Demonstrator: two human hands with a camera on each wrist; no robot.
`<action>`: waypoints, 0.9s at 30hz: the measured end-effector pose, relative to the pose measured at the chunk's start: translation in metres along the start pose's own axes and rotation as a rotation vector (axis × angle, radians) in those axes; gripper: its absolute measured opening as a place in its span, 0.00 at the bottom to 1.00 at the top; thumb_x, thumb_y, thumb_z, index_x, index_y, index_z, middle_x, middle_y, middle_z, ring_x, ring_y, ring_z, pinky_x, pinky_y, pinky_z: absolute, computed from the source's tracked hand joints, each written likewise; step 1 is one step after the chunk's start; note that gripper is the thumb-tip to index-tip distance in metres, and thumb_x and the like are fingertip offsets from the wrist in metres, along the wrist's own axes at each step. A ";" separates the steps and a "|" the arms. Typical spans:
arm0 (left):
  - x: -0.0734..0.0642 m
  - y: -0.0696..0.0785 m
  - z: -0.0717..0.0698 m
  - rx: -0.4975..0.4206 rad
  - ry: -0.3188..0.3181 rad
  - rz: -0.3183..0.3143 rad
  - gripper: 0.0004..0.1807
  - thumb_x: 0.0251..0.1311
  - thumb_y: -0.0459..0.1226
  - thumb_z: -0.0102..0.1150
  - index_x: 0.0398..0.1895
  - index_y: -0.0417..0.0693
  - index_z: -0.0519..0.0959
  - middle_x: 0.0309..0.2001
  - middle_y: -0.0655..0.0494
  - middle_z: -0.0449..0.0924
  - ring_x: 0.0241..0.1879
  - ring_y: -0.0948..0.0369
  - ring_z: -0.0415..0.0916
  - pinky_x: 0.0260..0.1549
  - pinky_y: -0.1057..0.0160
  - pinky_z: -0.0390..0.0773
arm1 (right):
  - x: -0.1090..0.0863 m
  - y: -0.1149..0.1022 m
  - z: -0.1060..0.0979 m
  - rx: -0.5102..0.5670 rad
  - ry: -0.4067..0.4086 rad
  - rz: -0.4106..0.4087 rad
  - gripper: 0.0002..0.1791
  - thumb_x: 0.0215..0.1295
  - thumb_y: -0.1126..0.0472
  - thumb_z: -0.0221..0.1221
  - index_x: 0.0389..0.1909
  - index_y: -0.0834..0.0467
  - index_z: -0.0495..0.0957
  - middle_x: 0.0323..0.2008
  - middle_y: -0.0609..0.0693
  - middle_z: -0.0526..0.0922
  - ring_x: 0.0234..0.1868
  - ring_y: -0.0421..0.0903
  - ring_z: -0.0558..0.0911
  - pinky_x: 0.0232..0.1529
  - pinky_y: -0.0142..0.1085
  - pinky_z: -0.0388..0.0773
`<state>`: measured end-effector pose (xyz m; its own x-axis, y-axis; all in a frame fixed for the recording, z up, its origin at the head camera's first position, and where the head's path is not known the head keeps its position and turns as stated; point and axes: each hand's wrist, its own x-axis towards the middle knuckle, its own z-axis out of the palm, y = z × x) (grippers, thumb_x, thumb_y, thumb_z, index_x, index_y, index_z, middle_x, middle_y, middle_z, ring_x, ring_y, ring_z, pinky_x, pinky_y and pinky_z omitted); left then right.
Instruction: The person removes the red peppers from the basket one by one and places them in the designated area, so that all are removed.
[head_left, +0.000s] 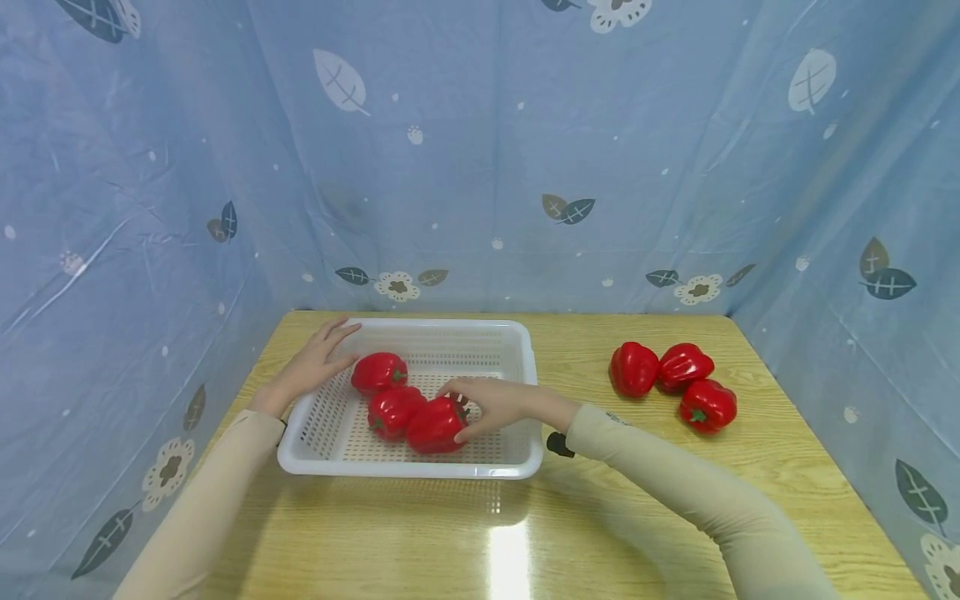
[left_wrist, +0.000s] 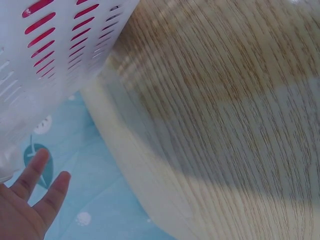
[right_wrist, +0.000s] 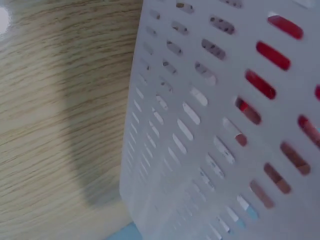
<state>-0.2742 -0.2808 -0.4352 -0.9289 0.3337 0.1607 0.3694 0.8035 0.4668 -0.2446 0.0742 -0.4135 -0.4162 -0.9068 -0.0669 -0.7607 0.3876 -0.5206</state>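
Observation:
Inside a white slotted plastic basket (head_left: 408, 469) lie three red bell peppers. One is the upper-left bell pepper (head_left: 377, 372); the middle bell pepper (head_left: 394, 412) touches the third. My right hand (head_left: 491, 404) reaches over the basket's right rim and grips that third bell pepper (head_left: 432, 427), thumb at its near side and fingers over its far side. At the basket's left rim is my left hand (head_left: 313, 367), fingers spread and holding nothing. In the left wrist view two fingers of the left hand (left_wrist: 30, 202) show beside the basket wall (left_wrist: 55, 65). The basket wall (right_wrist: 175, 150) mostly hides the right hand in the right wrist view.
Three more red bell peppers, a left one (head_left: 634, 369), a far one (head_left: 684, 367) and a near one (head_left: 708, 406), lie together on the wooden table (head_left: 360, 533) right of the basket. A blue patterned curtain (head_left: 465, 167) surrounds the table's back and sides.

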 end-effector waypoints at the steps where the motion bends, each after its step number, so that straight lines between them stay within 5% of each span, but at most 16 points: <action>1: 0.000 0.000 0.000 0.001 0.003 0.002 0.33 0.63 0.49 0.51 0.69 0.51 0.58 0.72 0.41 0.44 0.68 0.38 0.45 0.58 0.31 0.53 | -0.001 0.000 -0.001 0.003 0.002 -0.005 0.32 0.53 0.50 0.66 0.59 0.53 0.66 0.50 0.42 0.76 0.49 0.38 0.75 0.50 0.31 0.74; 27: -0.001 -0.002 0.003 0.019 0.003 0.005 0.34 0.63 0.52 0.50 0.70 0.52 0.57 0.72 0.41 0.44 0.68 0.37 0.45 0.58 0.30 0.52 | -0.032 0.009 -0.029 0.083 0.148 0.001 0.36 0.54 0.53 0.66 0.62 0.57 0.62 0.55 0.48 0.73 0.51 0.42 0.76 0.54 0.36 0.73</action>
<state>-0.2738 -0.2811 -0.4383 -0.9271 0.3363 0.1656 0.3745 0.8111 0.4493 -0.2521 0.1115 -0.3915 -0.4906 -0.8696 0.0553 -0.7191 0.3682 -0.5893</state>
